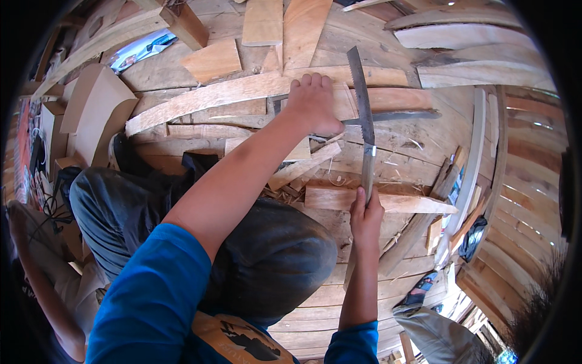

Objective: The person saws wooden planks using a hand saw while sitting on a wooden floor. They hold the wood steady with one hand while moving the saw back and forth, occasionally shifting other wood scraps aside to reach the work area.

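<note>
My right hand (367, 219) is wrapped round the long wooden handle (368, 170) of a hand saw. Its dark toothed blade (362, 100) points away from me and crosses a long, slightly curved wooden plank (224, 90) near the plank's right part. My left hand (313, 104) bears down on that plank just left of the blade, fingers bent over its far side. Whether the teeth have cut into the wood cannot be made out. Beneath the plank lie other wood pieces, among them a reddish strip (400, 98) to the right of the blade.
Offcuts and shavings surround my bent knee (279, 255); a tapered wood piece (388, 200) lies beyond my right hand. Curved boards (485, 73) are at the far right, a cardboard box (100, 103) at the left. Other people sit at the left edge and lower right.
</note>
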`<act>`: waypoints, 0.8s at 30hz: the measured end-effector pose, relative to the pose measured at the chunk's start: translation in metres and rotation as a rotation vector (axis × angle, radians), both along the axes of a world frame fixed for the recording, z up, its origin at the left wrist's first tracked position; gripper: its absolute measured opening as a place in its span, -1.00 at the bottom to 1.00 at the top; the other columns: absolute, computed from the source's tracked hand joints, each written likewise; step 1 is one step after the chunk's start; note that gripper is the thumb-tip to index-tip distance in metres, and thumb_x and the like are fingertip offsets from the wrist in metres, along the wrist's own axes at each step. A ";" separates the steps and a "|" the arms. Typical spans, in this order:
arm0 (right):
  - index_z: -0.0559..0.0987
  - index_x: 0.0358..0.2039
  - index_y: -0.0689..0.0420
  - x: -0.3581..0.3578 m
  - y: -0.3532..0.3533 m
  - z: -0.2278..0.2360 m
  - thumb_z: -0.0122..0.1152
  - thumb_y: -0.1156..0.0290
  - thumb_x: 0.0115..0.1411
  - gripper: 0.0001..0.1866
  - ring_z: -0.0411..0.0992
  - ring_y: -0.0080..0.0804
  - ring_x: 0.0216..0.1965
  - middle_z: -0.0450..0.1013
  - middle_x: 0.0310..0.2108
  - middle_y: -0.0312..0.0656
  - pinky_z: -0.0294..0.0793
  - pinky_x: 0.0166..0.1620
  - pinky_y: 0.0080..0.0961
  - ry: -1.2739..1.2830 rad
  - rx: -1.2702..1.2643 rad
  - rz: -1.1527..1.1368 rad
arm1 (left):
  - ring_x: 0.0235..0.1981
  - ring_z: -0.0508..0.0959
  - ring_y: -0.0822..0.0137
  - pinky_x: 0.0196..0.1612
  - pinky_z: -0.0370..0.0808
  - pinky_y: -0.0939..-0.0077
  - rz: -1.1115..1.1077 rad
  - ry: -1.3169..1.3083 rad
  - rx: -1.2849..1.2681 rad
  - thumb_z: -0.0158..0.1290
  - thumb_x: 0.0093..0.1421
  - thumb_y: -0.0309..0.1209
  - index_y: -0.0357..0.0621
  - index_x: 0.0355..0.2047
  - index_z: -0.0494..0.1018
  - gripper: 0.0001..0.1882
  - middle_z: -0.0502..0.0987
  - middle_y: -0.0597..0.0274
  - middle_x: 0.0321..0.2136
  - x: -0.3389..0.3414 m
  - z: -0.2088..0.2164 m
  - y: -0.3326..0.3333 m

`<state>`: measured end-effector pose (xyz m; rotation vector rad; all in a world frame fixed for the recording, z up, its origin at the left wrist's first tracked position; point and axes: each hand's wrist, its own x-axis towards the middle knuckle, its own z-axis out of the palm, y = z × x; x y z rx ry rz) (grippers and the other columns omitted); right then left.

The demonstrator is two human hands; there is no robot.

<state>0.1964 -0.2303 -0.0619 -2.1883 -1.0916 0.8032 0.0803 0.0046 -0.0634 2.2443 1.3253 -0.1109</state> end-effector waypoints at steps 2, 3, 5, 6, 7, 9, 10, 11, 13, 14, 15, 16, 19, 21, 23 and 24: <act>0.42 -0.32 0.21 0.003 0.004 -0.003 -0.01 0.33 0.35 -0.80 0.34 0.05 -0.68 0.34 -0.71 0.07 0.28 -0.58 -0.23 0.016 0.000 0.001 | 0.15 0.26 0.05 0.20 0.21 0.17 -0.006 -0.010 0.011 0.26 -0.15 0.07 -0.40 0.09 0.22 -0.04 0.31 -0.08 0.05 0.000 0.000 -0.001; 0.42 -0.32 0.21 0.004 0.005 -0.003 -0.01 0.33 0.35 -0.80 0.35 0.06 -0.67 0.34 -0.70 0.08 0.28 -0.58 -0.22 0.007 -0.009 0.013 | 0.15 0.27 0.05 0.20 0.21 0.18 -0.007 -0.007 0.004 0.26 -0.15 0.08 -0.40 0.09 0.22 -0.04 0.31 -0.08 0.05 0.000 0.000 -0.001; 0.42 -0.32 0.21 0.004 0.007 -0.003 0.00 0.32 0.35 -0.79 0.36 0.08 -0.66 0.35 -0.70 0.08 0.28 -0.58 -0.22 -0.008 -0.026 0.040 | 0.15 0.27 0.05 0.20 0.22 0.18 -0.006 -0.003 0.000 0.26 -0.15 0.08 -0.40 0.08 0.23 -0.04 0.32 -0.08 0.05 0.000 0.001 -0.001; 0.41 -0.32 0.21 0.003 0.007 -0.003 0.00 0.32 0.35 -0.79 0.35 0.09 -0.66 0.35 -0.70 0.08 0.28 -0.58 -0.21 -0.017 -0.021 0.037 | 0.15 0.27 0.05 0.19 0.22 0.18 -0.005 -0.004 0.002 0.26 -0.15 0.08 -0.40 0.08 0.23 -0.05 0.32 -0.08 0.05 0.000 0.001 -0.001; 0.41 -0.32 0.21 0.002 0.007 -0.002 0.00 0.31 0.35 -0.79 0.35 0.11 -0.66 0.35 -0.70 0.09 0.28 -0.58 -0.21 -0.027 -0.016 0.033 | 0.15 0.27 0.05 0.19 0.22 0.18 -0.004 -0.005 0.005 0.26 -0.15 0.08 -0.40 0.08 0.23 -0.05 0.32 -0.08 0.04 0.000 0.001 -0.001; 0.42 -0.31 0.22 0.001 0.006 -0.001 0.00 0.31 0.35 -0.79 0.35 0.08 -0.66 0.35 -0.70 0.08 0.28 -0.58 -0.22 -0.040 -0.025 0.020 | 0.14 0.28 0.04 0.19 0.23 0.18 -0.008 -0.001 0.005 0.26 -0.15 0.09 -0.40 0.08 0.23 -0.05 0.33 -0.08 0.04 0.000 -0.001 -0.002; 0.43 -0.29 0.22 0.001 0.005 0.001 0.00 0.31 0.35 -0.79 0.35 0.04 -0.68 0.34 -0.70 0.06 0.29 -0.58 -0.24 -0.044 -0.037 0.013 | 0.14 0.28 0.04 0.19 0.23 0.17 -0.010 0.001 0.007 0.26 -0.15 0.09 -0.40 0.08 0.23 -0.05 0.33 -0.08 0.03 0.000 -0.001 -0.001; 0.44 -0.27 0.22 0.000 0.004 0.002 0.00 0.31 0.35 -0.79 0.34 0.00 -0.69 0.34 -0.71 0.05 0.29 -0.58 -0.25 -0.047 -0.049 0.005 | 0.13 0.29 0.04 0.18 0.23 0.17 -0.006 0.004 0.017 0.25 -0.15 0.09 -0.40 0.08 0.24 -0.05 0.33 -0.08 0.03 0.001 -0.001 -0.002; 0.46 -0.23 0.22 0.003 -0.001 0.003 0.00 0.30 0.35 -0.78 0.32 -0.13 -0.71 0.32 -0.72 0.01 0.29 -0.58 -0.29 -0.019 -0.049 -0.026 | 0.12 0.30 0.04 0.18 0.24 0.17 0.005 0.010 0.037 0.25 -0.14 0.10 -0.40 0.08 0.24 -0.05 0.34 -0.08 0.02 0.000 -0.001 -0.002; 0.47 -0.20 0.22 0.005 -0.003 0.003 0.00 0.30 0.35 -0.77 0.31 -0.19 -0.71 0.31 -0.72 0.00 0.28 -0.58 -0.31 -0.004 -0.049 -0.041 | 0.12 0.30 0.04 0.18 0.24 0.17 0.000 0.008 0.039 0.25 -0.14 0.10 -0.41 0.07 0.24 -0.05 0.34 -0.08 0.02 0.000 -0.001 -0.002; 0.47 -0.22 0.22 0.008 -0.004 0.001 -0.01 0.29 0.37 -0.77 0.26 -0.36 -0.70 0.28 -0.72 -0.13 0.25 -0.59 -0.42 0.012 -0.050 -0.032 | 0.12 0.31 0.03 0.18 0.25 0.16 -0.004 0.006 0.042 0.25 -0.14 0.11 -0.41 0.07 0.24 -0.05 0.34 -0.08 0.02 -0.001 -0.001 -0.003; 0.46 -0.23 0.22 0.011 -0.007 -0.001 -0.02 0.29 0.38 -0.76 0.22 -0.52 -0.69 0.25 -0.72 -0.27 0.21 -0.60 -0.53 0.026 -0.052 -0.026 | 0.12 0.31 0.03 0.18 0.25 0.16 -0.012 0.002 0.042 0.25 -0.14 0.11 -0.41 0.07 0.24 -0.05 0.34 -0.08 0.02 0.000 -0.001 -0.004; 0.46 -0.25 0.22 0.013 -0.006 -0.003 -0.04 0.29 0.39 -0.76 0.17 -0.69 -0.68 0.22 -0.72 -0.39 0.17 -0.60 -0.64 0.054 -0.049 -0.008 | 0.12 0.31 0.03 0.17 0.25 0.15 -0.010 0.007 0.049 0.25 -0.14 0.12 -0.42 0.06 0.25 -0.05 0.34 -0.09 0.02 0.000 -0.002 -0.004; 0.46 -0.25 0.22 0.013 -0.002 -0.004 -0.03 0.29 0.39 -0.76 0.16 -0.69 -0.68 0.22 -0.71 -0.39 0.17 -0.60 -0.64 0.049 -0.049 0.007 | 0.12 0.31 0.03 0.17 0.26 0.15 -0.010 -0.004 0.040 0.25 -0.14 0.12 -0.42 0.06 0.25 -0.05 0.35 -0.09 0.01 -0.001 -0.003 -0.002; 0.46 -0.25 0.22 0.012 0.001 -0.007 -0.03 0.29 0.38 -0.76 0.17 -0.69 -0.67 0.23 -0.71 -0.39 0.17 -0.59 -0.64 0.027 -0.056 0.021 | 0.12 0.32 0.03 0.17 0.26 0.15 -0.010 -0.005 0.043 0.25 -0.14 0.12 -0.42 0.06 0.25 -0.05 0.35 -0.09 0.01 0.000 -0.004 -0.001; 0.46 -0.25 0.22 0.010 0.004 -0.008 -0.03 0.30 0.38 -0.77 0.17 -0.69 -0.67 0.23 -0.71 -0.38 0.17 -0.59 -0.63 0.018 -0.051 0.020 | 0.12 0.32 0.03 0.17 0.26 0.15 -0.009 -0.002 0.050 0.25 -0.14 0.12 -0.41 0.06 0.25 -0.05 0.36 -0.09 0.01 0.000 -0.004 -0.001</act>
